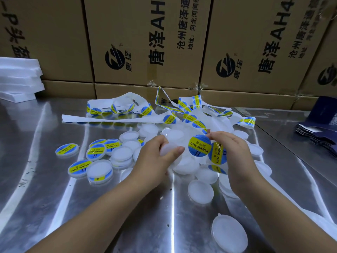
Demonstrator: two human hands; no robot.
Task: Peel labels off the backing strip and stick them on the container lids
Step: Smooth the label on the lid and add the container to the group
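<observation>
My left hand (160, 152) grips a bare white lid (168, 149) by its edge, above a heap of bare white lids (200, 190). My right hand (231, 152) pinches the top edge of a round blue and yellow label (199, 146) that reads SOLDERING PASTE, just right of the held lid. The white backing strip (116, 118) with more labels curls under my right hand and tangles across the table behind. Several labelled lids (96, 152) lie to the left.
The steel table (45, 179) carries everything. Stacked cardboard boxes (145, 42) wall off the back. White foam sheets (18, 77) are stacked at the far left, dark blue folded cartons (317, 136) at the right edge. One bare lid (228, 232) lies near me.
</observation>
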